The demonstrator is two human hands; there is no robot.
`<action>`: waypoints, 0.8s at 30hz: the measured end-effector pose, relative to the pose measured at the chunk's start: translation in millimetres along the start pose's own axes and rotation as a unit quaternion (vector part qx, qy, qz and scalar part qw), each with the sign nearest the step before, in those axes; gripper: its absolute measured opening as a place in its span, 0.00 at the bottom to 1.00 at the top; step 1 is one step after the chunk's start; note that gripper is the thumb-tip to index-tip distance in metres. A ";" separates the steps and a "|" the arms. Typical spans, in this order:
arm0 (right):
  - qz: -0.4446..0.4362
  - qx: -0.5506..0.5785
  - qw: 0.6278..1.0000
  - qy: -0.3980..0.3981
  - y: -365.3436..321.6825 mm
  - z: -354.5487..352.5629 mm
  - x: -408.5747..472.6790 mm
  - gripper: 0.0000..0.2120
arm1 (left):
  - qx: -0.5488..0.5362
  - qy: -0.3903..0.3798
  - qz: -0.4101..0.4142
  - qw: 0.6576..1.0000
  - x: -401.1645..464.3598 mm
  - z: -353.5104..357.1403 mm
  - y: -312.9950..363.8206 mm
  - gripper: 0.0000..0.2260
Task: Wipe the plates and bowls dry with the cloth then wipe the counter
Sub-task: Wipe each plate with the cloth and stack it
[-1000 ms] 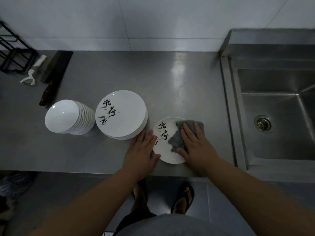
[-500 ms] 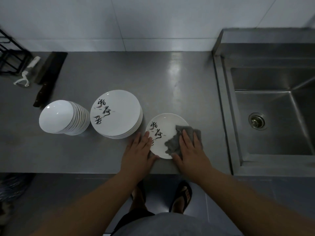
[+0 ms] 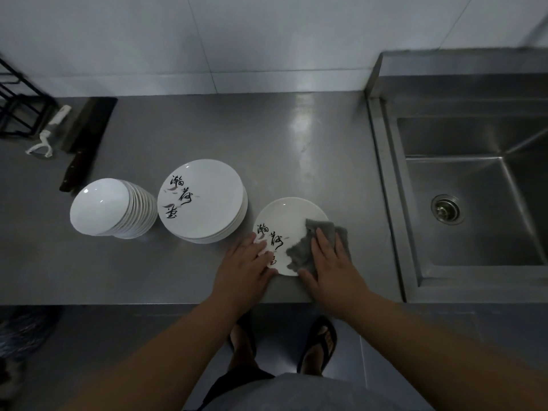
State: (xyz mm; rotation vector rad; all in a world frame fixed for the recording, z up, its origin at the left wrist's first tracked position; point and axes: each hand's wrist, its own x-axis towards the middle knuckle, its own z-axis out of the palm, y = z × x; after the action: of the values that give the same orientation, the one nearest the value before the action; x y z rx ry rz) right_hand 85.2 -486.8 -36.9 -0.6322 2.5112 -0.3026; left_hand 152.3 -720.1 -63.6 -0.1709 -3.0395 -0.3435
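Note:
A small white plate [image 3: 284,216] with black brush lettering lies flat near the front edge of the steel counter [image 3: 296,149]. My right hand [image 3: 330,265] presses a grey cloth [image 3: 305,252] flat onto the plate's right half with straight fingers. My left hand [image 3: 244,266] rests on the plate's left rim, fingers straight, steadying it. To the left stands a stack of larger white plates [image 3: 203,200] with the same lettering. Further left, a stack of white bowls [image 3: 111,207] leans to the left.
A cleaver [image 3: 86,140] and a white peeler [image 3: 49,133] lie at the back left beside a black wire rack [image 3: 17,105]. A steel sink [image 3: 474,203] with a drain fills the right side. My sandalled feet show below the counter edge.
My right hand and the cloth have slid slightly toward the plate's middle and near edge. The left hand stays on the rim. The stacks have not moved.

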 end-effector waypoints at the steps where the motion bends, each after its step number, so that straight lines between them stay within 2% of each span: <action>1: -0.003 -0.002 1.000 -0.014 -2.2 6.0 -11.2 0.49 | -0.004 0.002 0.005 1.000 1.0 -0.8 0.1 0.18; 4: -0.025 -0.020 0.999 -0.038 7.5 7.4 -15.0 0.50 | -0.022 0.007 0.023 0.999 -3.2 2.1 -2.5 0.17; 9: -0.043 -0.022 0.999 0.016 24.7 -20.3 25.8 0.40 | -0.021 0.029 0.040 0.999 -11.6 5.7 7.0 0.12; 14: -0.019 -0.001 1.000 -0.019 -0.7 16.0 -15.7 0.47 | -0.023 0.003 0.003 1.000 -7.4 0.7 20.7 0.09; 17: -0.042 -0.003 0.998 -0.048 2.7 17.2 -29.0 0.48 | -0.022 -0.018 0.001 1.000 -7.3 -4.1 19.1 0.16; 19: -0.058 -0.015 0.998 -0.026 17.1 5.4 -13.7 0.48 | -0.023 -0.017 -0.002 1.000 -6.9 -7.2 10.0 0.19; 24: -0.046 -0.011 0.999 0.011 32.0 -16.5 21.7 0.45 | 0.008 -0.014 0.030 0.999 0.8 -8.1 1.9 0.10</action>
State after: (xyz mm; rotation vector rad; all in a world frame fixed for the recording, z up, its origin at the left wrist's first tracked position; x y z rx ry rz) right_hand 47.9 -468.4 -43.3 -0.7588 2.5142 -0.3178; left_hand 152.2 -720.0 -55.3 -0.2688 -3.0560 -0.3164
